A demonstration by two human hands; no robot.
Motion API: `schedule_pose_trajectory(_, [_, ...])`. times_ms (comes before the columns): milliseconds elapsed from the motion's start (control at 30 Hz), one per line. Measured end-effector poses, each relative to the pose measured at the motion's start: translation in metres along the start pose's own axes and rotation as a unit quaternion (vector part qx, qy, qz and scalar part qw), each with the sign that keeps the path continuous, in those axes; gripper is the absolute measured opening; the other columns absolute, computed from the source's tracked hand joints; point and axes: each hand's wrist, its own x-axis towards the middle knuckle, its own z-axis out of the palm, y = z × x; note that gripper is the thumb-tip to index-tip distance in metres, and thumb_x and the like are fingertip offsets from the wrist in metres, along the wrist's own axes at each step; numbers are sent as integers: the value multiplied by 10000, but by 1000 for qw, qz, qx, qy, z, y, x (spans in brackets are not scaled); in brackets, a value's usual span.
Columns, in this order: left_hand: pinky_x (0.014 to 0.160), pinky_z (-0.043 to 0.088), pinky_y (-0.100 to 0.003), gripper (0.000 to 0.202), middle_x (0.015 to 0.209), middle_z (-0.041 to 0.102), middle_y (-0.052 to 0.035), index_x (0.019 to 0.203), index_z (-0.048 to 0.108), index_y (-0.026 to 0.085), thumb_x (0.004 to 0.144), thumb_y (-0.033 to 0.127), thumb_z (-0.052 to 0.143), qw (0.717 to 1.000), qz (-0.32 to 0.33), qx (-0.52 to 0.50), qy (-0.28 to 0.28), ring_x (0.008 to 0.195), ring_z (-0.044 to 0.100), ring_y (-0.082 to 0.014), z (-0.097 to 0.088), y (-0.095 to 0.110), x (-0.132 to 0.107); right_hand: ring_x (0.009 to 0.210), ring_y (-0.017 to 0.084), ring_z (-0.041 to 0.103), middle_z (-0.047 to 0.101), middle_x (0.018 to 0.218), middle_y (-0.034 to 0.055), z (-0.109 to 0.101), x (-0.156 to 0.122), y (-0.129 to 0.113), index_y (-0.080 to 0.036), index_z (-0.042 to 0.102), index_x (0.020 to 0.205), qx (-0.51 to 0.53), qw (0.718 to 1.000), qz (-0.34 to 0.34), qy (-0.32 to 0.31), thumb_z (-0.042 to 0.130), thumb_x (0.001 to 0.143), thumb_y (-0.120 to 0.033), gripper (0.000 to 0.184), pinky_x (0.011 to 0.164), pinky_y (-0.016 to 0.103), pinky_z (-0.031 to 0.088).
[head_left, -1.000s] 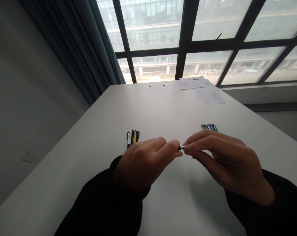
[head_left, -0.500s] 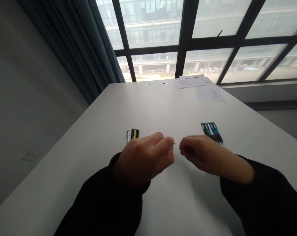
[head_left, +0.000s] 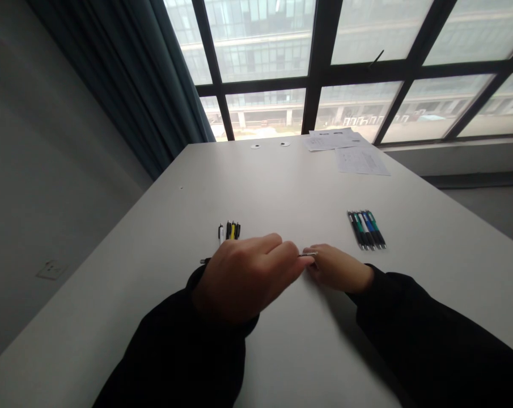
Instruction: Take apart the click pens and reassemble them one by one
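1. Hands are coming together above a white table (head_left: 282, 192), the left hand (head_left: 243, 277) closing in a narrow grip around a slim pen (head_left: 306, 255), the right hand (head_left: 336, 270) curling low with its fingertips (head_left: 310, 256) pressing near the pen's tip; whether the right hand is gripping, the frame cannot tell.
2. The slim pen is lying almost level across the left palm, its tip pointing toward the right hand and its far end poking out past the left wrist.
3. A left-hand group of pens (head_left: 229, 230) is lying just beyond the left knuckles, with white, black and yellow barrels showing.
4. A right-hand row of pens (head_left: 365, 229), in black, green, white and blue, is resting side by side, well apart from the first group.
5. Papers (head_left: 360, 161) are lying at the table's far end beside two small round discs (head_left: 270, 145).
6. Black sleeves (head_left: 183, 351) are covering both arms, while a dark curtain (head_left: 128, 73) is hanging beside a tall gridded window (head_left: 353, 73).
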Motion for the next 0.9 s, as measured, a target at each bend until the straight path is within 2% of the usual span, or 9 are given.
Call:
schedule_pose_trajectory(133, [452, 288, -264, 417, 565, 524, 29, 645, 569, 171, 979, 410, 491, 1000, 13, 2, 8, 460, 441, -100, -1, -1, 0, 855, 207, 627, 690, 961, 122, -20, -14, -9, -120, 576, 1125, 29, 999, -8, 44, 568, 884, -173, 246, 784, 333, 460])
schedule_pose_trajectory(200, [448, 268, -264, 437, 548, 505, 33, 631, 560, 172, 977, 430, 488, 1000, 25, 3, 12, 448, 413, -97, -2, -1, 0, 757, 188, 610, 683, 863, 77, -41, -29, -20, -141, 574, 1168, 111, 989, -30, 95, 633, 888, -294, 325, 734, 342, 484])
schedule_pose_trajectory(233, [446, 257, -264, 452, 535, 490, 36, 619, 554, 173, 976, 442, 485, 999, 30, 5, 14, 440, 394, -95, -2, -1, 0, 731, 171, 611, 679, 847, 56, -53, -38, -26, -160, 573, 1187, 184, 977, -58, 88, 641, 894, -344, 353, 706, 324, 500])
schedule_pose_trajectory(267, [444, 247, -263, 468, 523, 475, 38, 603, 546, 174, 975, 452, 483, 999, 34, 7, 16, 433, 376, -93, -2, 0, 0, 731, 158, 621, 679, 863, 51, -63, -47, -32, -170, 572, 1201, 270, 955, -91, 81, 641, 899, -356, 361, 683, 302, 516])
schedule_pose_trajectory(333, [441, 231, -263, 503, 500, 447, 41, 571, 528, 175, 972, 474, 477, 999, 42, 9, 15, 422, 348, -91, -3, 0, 0, 750, 136, 634, 682, 919, 60, -80, -62, -41, -177, 579, 1229, 421, 892, -149, 74, 640, 913, -306, 347, 679, 274, 544])
schedule_pose_trajectory(400, [440, 226, -267, 517, 494, 444, 39, 555, 520, 176, 968, 485, 478, 999, 47, 6, 12, 422, 346, -93, -3, 1, 0, 769, 132, 651, 695, 919, 64, -88, -72, -46, -171, 626, 1192, 494, 844, -195, 76, 659, 903, -234, 298, 691, 264, 561])
schedule_pose_trajectory(467, [438, 227, -271, 520, 494, 447, 37, 550, 518, 177, 964, 490, 484, 999, 50, 2, 12, 423, 350, -95, -3, 2, 0, 771, 133, 665, 710, 885, 64, -89, -76, -47, -158, 677, 1122, 524, 822, -212, 72, 686, 877, -174, 246, 696, 259, 570])
schedule_pose_trajectory(700, [439, 248, -275, 504, 504, 451, 37, 562, 520, 182, 956, 494, 495, 996, 90, -14, 10, 438, 373, -102, -4, 3, 2, 668, 105, 680, 726, 764, 25, -83, -71, -45, -140, 727, 982, 593, 788, -164, -6, 743, 799, -84, 192, 639, 215, 586])
schedule_pose_trajectory(900, [443, 248, -283, 502, 502, 440, 46, 563, 508, 183, 931, 524, 523, 992, 120, -26, -3, 445, 399, -99, -5, 3, 3, 744, 128, 712, 744, 817, 35, -81, -72, -49, -134, 720, 1057, 577, 797, -175, -32, 798, 725, -70, 347, 718, 235, 594])
